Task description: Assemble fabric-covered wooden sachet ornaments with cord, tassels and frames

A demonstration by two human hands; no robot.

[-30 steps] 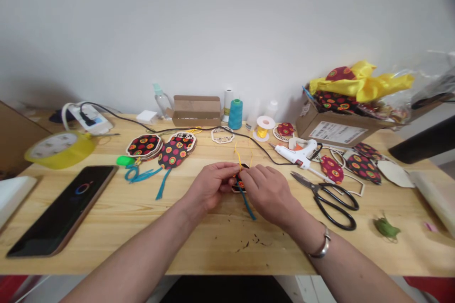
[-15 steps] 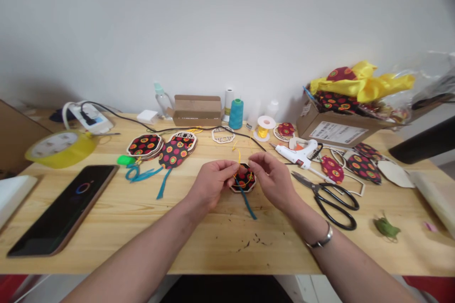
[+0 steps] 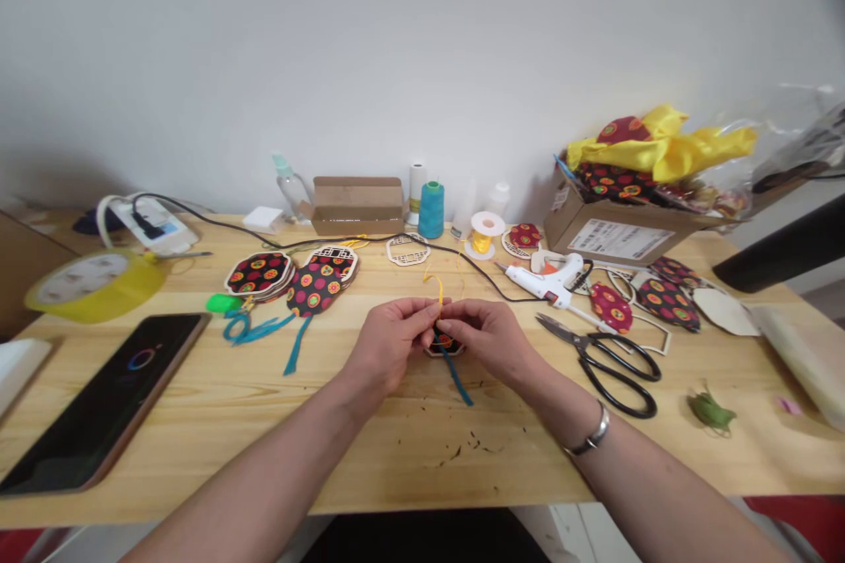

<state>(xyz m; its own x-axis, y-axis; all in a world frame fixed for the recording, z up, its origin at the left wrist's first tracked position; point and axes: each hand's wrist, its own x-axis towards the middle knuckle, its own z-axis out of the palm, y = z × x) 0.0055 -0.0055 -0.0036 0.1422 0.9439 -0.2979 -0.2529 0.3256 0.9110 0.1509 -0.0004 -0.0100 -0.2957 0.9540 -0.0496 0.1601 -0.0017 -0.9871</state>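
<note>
My left hand (image 3: pixel 396 336) pinches a thin yellow cord (image 3: pixel 439 286), whose loose end curls up above the fingertips. My right hand (image 3: pixel 487 336) has its thumb and fingers closed on the cord at the same spot, so the two hands' fingertips meet. Beneath them lies a small octagonal piece (image 3: pixel 444 352) with dark flower-print fabric and a pale rim, mostly hidden by the hands. A teal ribbon (image 3: pixel 459 383) trails from it toward the table's front edge.
Black-handled scissors (image 3: pixel 613 369) and a white glue gun (image 3: pixel 551 283) lie to the right. Fabric-covered pieces (image 3: pixel 323 286) and a phone (image 3: pixel 112 400) are left. Behind stand a yellow cord spool (image 3: pixel 487 229), a teal thread cone (image 3: pixel 431 209) and a cardboard box (image 3: pixel 607 233).
My right hand has moved left to meet the left one. The yellow loop that hung open between them has been drawn in, and the octagonal piece is more covered.
</note>
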